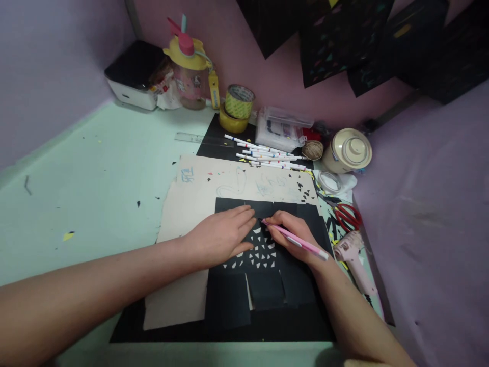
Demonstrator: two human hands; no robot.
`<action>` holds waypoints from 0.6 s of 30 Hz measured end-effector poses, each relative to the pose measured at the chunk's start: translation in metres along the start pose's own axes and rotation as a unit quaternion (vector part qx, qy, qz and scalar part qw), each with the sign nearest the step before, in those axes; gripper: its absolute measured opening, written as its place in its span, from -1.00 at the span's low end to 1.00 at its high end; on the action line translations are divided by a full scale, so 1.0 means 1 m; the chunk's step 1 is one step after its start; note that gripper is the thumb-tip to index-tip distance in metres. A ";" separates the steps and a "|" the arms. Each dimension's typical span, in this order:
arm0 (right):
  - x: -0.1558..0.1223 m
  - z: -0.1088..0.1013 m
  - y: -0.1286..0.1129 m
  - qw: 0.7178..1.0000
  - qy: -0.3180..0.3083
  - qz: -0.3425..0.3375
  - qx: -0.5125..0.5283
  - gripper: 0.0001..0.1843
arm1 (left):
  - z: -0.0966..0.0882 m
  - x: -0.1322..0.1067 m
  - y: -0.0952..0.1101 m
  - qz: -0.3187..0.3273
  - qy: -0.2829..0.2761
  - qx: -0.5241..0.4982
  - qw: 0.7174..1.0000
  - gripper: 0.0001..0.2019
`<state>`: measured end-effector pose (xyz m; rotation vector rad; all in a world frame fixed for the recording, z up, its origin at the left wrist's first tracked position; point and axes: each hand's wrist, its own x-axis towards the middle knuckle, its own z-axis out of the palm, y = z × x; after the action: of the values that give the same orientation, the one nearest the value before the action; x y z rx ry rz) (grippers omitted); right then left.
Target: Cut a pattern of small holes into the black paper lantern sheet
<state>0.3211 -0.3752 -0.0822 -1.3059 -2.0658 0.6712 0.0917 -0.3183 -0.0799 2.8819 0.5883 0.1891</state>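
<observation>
Left hand (221, 237) lies flat; right hand (295, 227) pinches pen (305, 245).

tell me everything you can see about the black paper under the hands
The black paper is a matte sheet lying flat on beige cardboard, seemingly layered in lengthwise strips. Its middle strip has rows of small triangular holes showing light beneath. The left hand lies flat, palm down, on its left part; the right hand rests on its right part, holding a pink pen-like tool whose tip meets the paper just above the holes.
</observation>
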 end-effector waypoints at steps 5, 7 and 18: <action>-0.003 0.001 0.003 0.999 0.027 0.009 0.034 -0.90 | 0.001 -0.001 -0.002 0.010 0.019 -0.011 1.000 -0.48; -0.004 0.000 0.003 0.997 0.051 0.014 0.058 -0.89 | 0.002 -0.002 -0.002 0.015 0.030 -0.013 0.999 -0.50; -0.004 0.000 -0.006 0.990 0.072 0.074 0.100 -0.91 | 0.003 -0.004 -0.003 0.021 0.058 -0.048 0.997 -0.56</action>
<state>0.3186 -0.3811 -0.0787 -1.3572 -1.7506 0.8026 0.0873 -0.3173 -0.0843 2.8061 0.5236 0.3818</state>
